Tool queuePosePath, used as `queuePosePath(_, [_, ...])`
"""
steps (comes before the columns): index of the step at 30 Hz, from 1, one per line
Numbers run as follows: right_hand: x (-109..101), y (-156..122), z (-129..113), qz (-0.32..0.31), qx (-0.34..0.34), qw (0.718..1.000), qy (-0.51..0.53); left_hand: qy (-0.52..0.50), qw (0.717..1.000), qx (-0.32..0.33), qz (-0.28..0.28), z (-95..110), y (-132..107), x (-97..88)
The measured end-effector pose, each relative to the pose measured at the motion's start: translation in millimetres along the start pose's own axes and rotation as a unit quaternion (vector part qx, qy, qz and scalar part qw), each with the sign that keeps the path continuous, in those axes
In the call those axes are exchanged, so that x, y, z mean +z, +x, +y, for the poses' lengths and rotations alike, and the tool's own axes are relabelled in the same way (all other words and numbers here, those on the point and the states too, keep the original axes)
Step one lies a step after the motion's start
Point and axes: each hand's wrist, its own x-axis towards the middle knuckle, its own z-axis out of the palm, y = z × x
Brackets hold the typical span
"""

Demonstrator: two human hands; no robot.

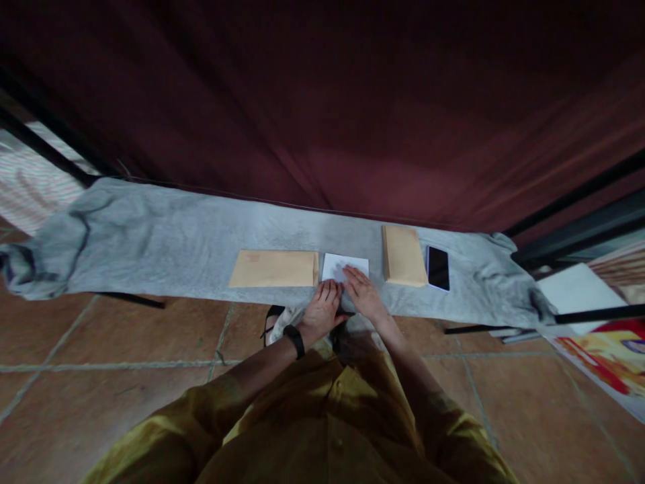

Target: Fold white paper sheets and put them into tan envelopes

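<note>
A small white sheet of paper (347, 265) lies on a grey cloth (166, 235) spread over a narrow bench. My right hand (363, 293) rests flat on its near edge with the fingers stretched out. My left hand (321, 311), with a black band at the wrist, lies beside it, fingers flat at the paper's near left corner. A tan envelope (275, 269) lies just left of the paper. A second tan envelope or stack (403, 255) lies to the right.
A black phone (438, 267) lies on the cloth right of the second envelope. A dark red curtain (322, 101) hangs behind the bench. The floor is terracotta tile (101, 349). Printed sheets (605, 349) and a black frame stand at the right.
</note>
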Motion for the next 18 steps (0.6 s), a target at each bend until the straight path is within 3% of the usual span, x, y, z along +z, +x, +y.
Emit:
queuePosePath(3, [4, 17, -13, -0.057, -0.072, 0.996, 0.017, 0.001, 1.000, 0.003, 0.013, -1, 1, 3.8])
queuePosePath(5, [8, 27, -17, -0.075, -0.084, 0.994, 0.002, -0.001, 1.000, 0.002, 0.023, -1, 1, 6.0])
queuePosePath(18, [18, 78, -6, -0.086, -0.031, 0.994, -0.067, 0.024, 0.999, -0.023, 0.026, 2, 3, 11.8])
